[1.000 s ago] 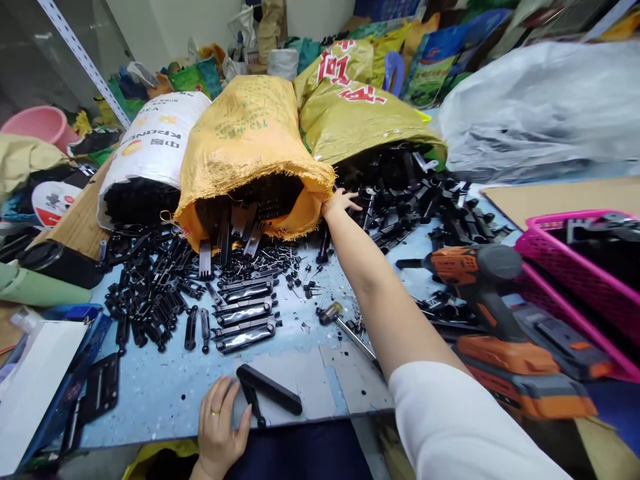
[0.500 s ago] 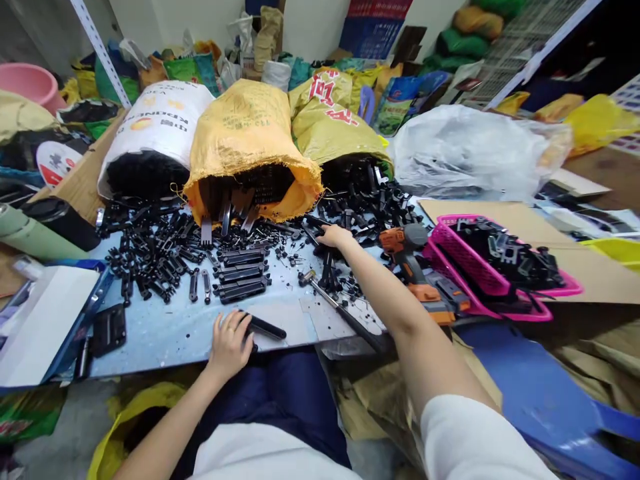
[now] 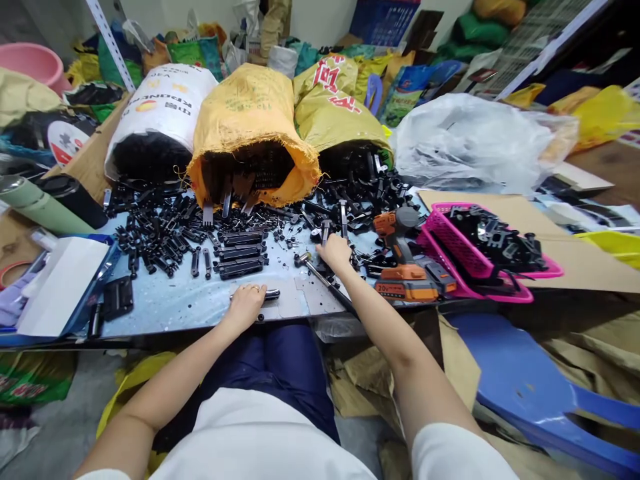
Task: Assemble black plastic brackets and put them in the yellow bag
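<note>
My left hand (image 3: pixel 247 307) is at the front of the table, its fingers closed over a long black handle-like part (image 3: pixel 271 295) whose end sticks out to the right. My right hand (image 3: pixel 335 253) reaches into the small black parts beside a hammer (image 3: pixel 325 279). Its fingers are bent together, and whatever they pinch is hidden. Upright black pieces (image 3: pixel 343 217) stand just beyond those fingers. Finished-looking black bars (image 3: pixel 243 255) lie stacked in a row between the hands and the orange sack (image 3: pixel 250 93).
A cordless drill (image 3: pixel 400 257) and a pink basket (image 3: pixel 520 293) of metal parts are on the right. Loose black pieces (image 3: pixel 155 233) heap up at left, before a white sack (image 3: pixel 165 100). A green bottle (image 3: pixel 40 207) and a blue chair (image 3: pixel 525 380) flank the table.
My right hand has drawn back toward me from the farther pile to the spot near the hammer. My left hand has shifted right along the black part and covers more of it.
</note>
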`<move>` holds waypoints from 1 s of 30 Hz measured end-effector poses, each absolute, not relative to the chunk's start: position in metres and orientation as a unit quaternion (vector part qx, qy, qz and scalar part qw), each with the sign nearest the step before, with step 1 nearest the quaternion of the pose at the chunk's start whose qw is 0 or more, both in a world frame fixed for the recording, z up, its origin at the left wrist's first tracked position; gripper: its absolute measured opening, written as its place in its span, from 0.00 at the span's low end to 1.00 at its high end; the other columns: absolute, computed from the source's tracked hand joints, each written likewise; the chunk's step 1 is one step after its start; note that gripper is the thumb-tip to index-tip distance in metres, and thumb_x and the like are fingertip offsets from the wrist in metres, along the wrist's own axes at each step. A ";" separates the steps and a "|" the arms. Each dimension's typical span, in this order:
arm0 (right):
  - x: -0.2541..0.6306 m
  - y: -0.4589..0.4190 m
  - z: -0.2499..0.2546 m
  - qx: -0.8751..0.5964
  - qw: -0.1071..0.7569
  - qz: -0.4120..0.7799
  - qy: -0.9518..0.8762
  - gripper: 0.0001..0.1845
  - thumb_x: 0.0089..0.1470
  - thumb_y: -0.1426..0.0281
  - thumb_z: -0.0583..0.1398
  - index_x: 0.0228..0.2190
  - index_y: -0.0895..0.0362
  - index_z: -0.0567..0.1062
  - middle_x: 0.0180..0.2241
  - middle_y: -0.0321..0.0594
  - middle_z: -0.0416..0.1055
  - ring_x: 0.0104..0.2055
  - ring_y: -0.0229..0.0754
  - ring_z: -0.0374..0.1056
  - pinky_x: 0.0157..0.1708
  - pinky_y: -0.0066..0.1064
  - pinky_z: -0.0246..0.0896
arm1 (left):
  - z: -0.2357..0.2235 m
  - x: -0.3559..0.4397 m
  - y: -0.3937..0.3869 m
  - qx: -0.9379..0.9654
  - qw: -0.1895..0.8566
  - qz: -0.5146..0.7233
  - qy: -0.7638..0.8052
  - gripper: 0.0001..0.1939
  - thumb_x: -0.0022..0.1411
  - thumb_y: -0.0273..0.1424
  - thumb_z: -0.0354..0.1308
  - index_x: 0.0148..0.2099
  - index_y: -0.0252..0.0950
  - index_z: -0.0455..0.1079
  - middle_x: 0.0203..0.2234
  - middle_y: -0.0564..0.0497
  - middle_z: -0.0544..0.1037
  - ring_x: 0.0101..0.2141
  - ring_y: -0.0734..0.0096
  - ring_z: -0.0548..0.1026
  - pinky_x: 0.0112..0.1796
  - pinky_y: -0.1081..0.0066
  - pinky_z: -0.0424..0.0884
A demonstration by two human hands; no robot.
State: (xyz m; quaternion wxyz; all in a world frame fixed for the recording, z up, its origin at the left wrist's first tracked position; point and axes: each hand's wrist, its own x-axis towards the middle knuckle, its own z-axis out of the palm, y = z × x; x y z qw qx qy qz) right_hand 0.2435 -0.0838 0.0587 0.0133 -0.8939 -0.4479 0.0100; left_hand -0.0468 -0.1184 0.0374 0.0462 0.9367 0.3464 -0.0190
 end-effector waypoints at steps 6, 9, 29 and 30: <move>0.224 -0.146 0.062 -0.722 0.030 0.067 -0.688 0.22 0.60 0.54 0.48 0.48 0.56 0.63 0.35 0.45 0.73 0.35 0.46 0.69 0.32 0.31 0.55 | 0.030 -0.051 -0.119 0.945 0.116 0.029 0.305 0.19 0.65 0.33 0.48 0.56 0.34 0.60 0.43 0.43 0.71 0.44 0.59 0.68 0.44 0.64 0.65; 0.201 -0.189 0.051 -0.541 -0.021 0.105 -0.834 0.21 0.59 0.52 0.47 0.40 0.54 0.68 0.33 0.42 0.72 0.35 0.43 0.68 0.30 0.28 0.52 | 0.030 -0.047 -0.117 0.945 0.155 0.026 0.286 0.18 0.66 0.31 0.45 0.56 0.35 0.59 0.45 0.44 0.70 0.46 0.61 0.67 0.46 0.63 0.64; 0.159 -0.204 0.074 -0.540 -0.033 0.012 -0.841 0.19 0.62 0.57 0.46 0.38 0.55 0.70 0.33 0.45 0.69 0.32 0.43 0.65 0.30 0.33 0.46 | 0.028 -0.054 -0.125 0.936 0.184 0.096 0.285 0.27 0.55 0.55 0.52 0.43 0.36 0.64 0.34 0.47 0.72 0.37 0.63 0.73 0.37 0.67 0.67; 0.164 -0.202 0.070 -0.538 -0.031 0.018 -0.842 0.19 0.62 0.57 0.47 0.38 0.55 0.71 0.32 0.44 0.69 0.32 0.42 0.64 0.30 0.32 0.47 | 0.029 -0.052 -0.123 0.938 0.188 0.084 0.278 0.29 0.54 0.56 0.52 0.44 0.36 0.64 0.35 0.47 0.73 0.37 0.62 0.73 0.38 0.66 0.67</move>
